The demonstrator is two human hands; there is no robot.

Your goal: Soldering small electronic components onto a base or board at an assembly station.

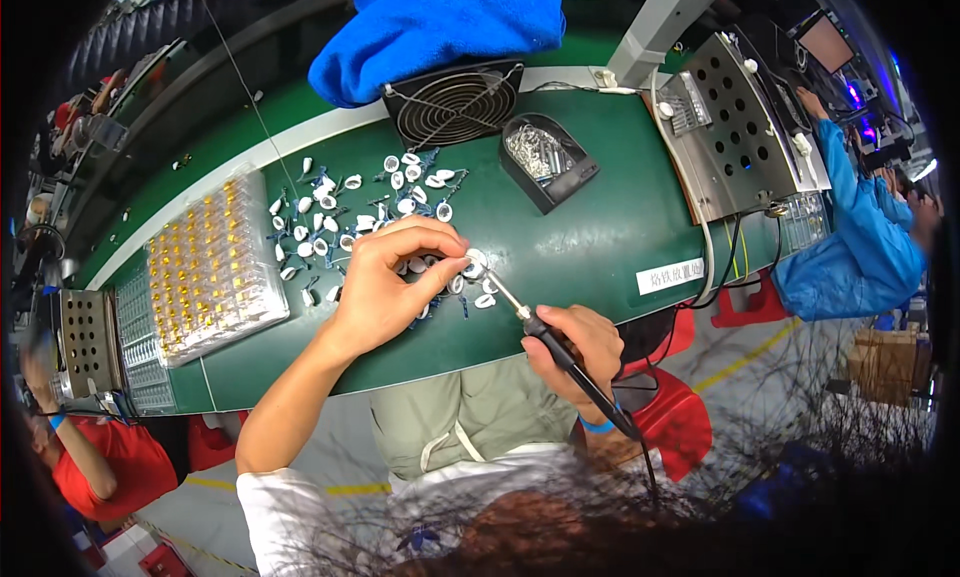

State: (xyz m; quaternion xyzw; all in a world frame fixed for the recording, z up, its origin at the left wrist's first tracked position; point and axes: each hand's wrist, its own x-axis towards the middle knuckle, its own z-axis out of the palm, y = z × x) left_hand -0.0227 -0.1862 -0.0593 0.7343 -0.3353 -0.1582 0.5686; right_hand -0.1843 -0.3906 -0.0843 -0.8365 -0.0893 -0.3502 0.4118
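Over the green bench top, my left hand point(385, 282) pinches a small white oval housing point(474, 263) between thumb and forefinger. A soldering iron point(555, 347) with a black handle is gripped in my right hand point(588, 345). Its metal tip points up and left and reaches the housing, though I cannot tell whether the two touch. Beyond and beneath my left hand lie several loose white housings point(320, 245) with short dark blue wires. My left fingers hide part of the held piece.
A clear tray point(272, 295) of gold-coloured parts stands left. Behind the work are a black fan point(455, 107), a blue cloth point(440, 32) and a black bin point(565, 189) of small metal pieces. A perforated metal box point(735, 127) stands right, near a co-worker's blue sleeve point(845, 247).
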